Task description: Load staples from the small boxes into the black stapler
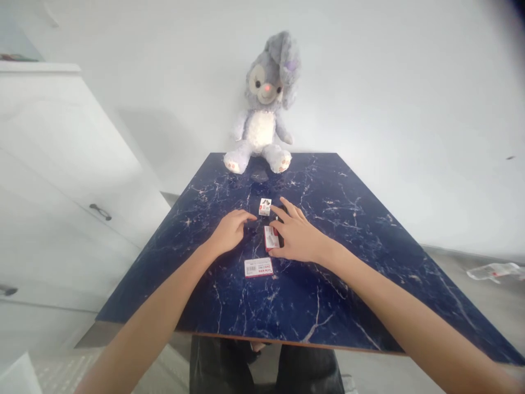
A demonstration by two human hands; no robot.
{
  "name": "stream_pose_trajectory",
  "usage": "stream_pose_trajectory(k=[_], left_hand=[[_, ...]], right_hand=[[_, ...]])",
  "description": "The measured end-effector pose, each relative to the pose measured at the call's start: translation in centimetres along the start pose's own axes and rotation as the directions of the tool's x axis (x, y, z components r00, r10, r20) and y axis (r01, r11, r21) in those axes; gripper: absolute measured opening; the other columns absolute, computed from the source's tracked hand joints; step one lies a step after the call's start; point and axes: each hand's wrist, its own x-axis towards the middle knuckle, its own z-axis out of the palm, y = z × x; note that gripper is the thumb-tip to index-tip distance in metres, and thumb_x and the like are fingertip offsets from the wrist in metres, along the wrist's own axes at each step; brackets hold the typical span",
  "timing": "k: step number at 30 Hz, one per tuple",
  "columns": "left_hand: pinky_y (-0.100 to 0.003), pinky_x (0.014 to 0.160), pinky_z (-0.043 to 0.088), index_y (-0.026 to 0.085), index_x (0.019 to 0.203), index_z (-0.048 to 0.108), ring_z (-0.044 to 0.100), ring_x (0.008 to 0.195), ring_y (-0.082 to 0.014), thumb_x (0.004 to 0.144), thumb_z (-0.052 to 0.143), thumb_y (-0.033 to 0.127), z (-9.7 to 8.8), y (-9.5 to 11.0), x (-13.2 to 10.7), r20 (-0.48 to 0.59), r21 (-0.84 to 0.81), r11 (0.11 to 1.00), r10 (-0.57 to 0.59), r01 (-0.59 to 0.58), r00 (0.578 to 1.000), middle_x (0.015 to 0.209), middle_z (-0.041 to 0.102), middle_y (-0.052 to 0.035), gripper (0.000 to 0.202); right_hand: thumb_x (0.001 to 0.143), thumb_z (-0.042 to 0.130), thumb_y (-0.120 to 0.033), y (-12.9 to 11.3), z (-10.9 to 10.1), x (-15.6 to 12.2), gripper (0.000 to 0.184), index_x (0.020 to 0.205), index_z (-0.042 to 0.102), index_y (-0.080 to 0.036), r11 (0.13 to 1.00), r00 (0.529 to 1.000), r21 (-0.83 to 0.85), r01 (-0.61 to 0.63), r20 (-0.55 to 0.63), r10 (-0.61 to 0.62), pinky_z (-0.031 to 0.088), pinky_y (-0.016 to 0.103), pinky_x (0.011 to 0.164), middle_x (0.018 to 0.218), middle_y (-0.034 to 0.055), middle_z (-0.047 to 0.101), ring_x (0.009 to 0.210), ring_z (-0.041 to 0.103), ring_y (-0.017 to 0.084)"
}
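Observation:
My left hand [231,231] hovers over or rests on the table, left of a small white box [264,206] with dark and red print. Its fingers reach out toward that box without holding anything. My right hand [298,236] spans a red-and-white box [271,238], with the thumb at its near end and a finger at its far end. Another finger of this hand reaches close to the small white box. A black object [281,241] shows partly beneath the right palm; its kind is hidden. Nearer me, a flat white-and-red box [258,267] with a barcode lies on the table.
The blue marbled table [246,306] stands against a white wall. A grey plush rabbit [262,128] sits at its back edge, with a dark rounded object [259,174] between its feet. White cabinets [61,180] stand left. Clear plastic packaging [496,272] lies at right.

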Motion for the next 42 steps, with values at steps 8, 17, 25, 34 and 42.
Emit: stream_pose_trajectory(k=[8, 17, 25, 34, 42], left_hand=[[-0.038, 0.084, 0.051, 0.024, 0.094, 0.069, 0.065, 0.09, -0.0223, 0.089, 0.041, 0.007, -3.9, 4.0, -0.2, 0.182, 0.163, 0.983, 0.052, -0.082, 0.982, 0.094, 0.071, -0.0026, 0.033], [-0.042, 0.092, 0.048, 0.027, 0.111, 0.067, 0.064, 0.099, -0.0274, 0.092, 0.06, 0.034, -2.3, 9.7, -5.4, 0.294, 0.131, 0.99, 0.007, -0.048, 0.956, 0.101, 0.069, -0.0064, 0.021], [-0.034, 0.085, 0.055, 0.03, 0.134, 0.054, 0.067, 0.101, -0.0214, 0.101, 0.044, 0.038, -3.3, 8.8, -1.5, 0.125, -0.254, 0.958, -0.101, 0.13, 0.987, 0.122, 0.066, -0.0041, 0.035], [-0.042, 0.1, 0.05, 0.026, 0.119, 0.064, 0.063, 0.115, -0.0247, 0.096, 0.053, 0.035, 0.7, 3.9, 2.3, 0.236, -0.362, 0.922, -0.05, 0.136, 0.971, 0.124, 0.067, -0.0055, 0.026], [-0.047, 0.107, 0.045, 0.034, 0.153, 0.034, 0.049, 0.134, -0.0321, 0.085, 0.069, 0.047, -0.1, 4.0, 0.7, 0.296, -0.195, 0.978, -0.01, 0.07, 0.955, 0.154, 0.042, -0.0082, 0.078]], right_hand=[[0.08, 0.071, -0.034, -1.0, 0.1, 0.0, 0.046, 0.125, 0.067, -0.025, 0.996, 0.996, 0.032, 0.083, -0.016, -0.082, 0.017, 0.07, 0.117, 0.151, 0.0093, 0.046, 0.15, 0.009, 0.045], [0.088, 0.061, -0.027, -0.1, -0.8, -1.4, 0.032, 0.119, 0.068, -0.024, 0.977, 0.959, 0.204, 0.067, -0.283, -0.007, 0.03, 0.062, 0.115, 0.129, 0.0081, 0.065, 0.142, 0.033, 0.037], [0.095, 0.05, -0.027, 0.2, 0.4, -2.7, 0.025, 0.115, 0.065, -0.022, 0.949, 0.832, 0.314, -0.022, -0.521, 0.192, 0.044, 0.052, 0.103, 0.11, 0.0102, 0.068, 0.118, 0.052, 0.03], [0.101, 0.041, -0.031, 1.8, 1.1, -2.6, 0.027, 0.117, 0.061, -0.022, 0.867, 0.785, 0.482, -0.126, -0.486, 0.385, 0.047, 0.042, 0.098, 0.111, 0.0084, 0.069, 0.107, 0.059, 0.024], [0.097, 0.046, -0.036, 1.9, 2.2, -2.3, 0.02, 0.096, 0.059, -0.02, 0.775, 0.782, 0.587, -0.234, -0.36, 0.508, 0.046, 0.031, 0.074, 0.09, 0.0036, 0.066, 0.075, 0.06, 0.017]])
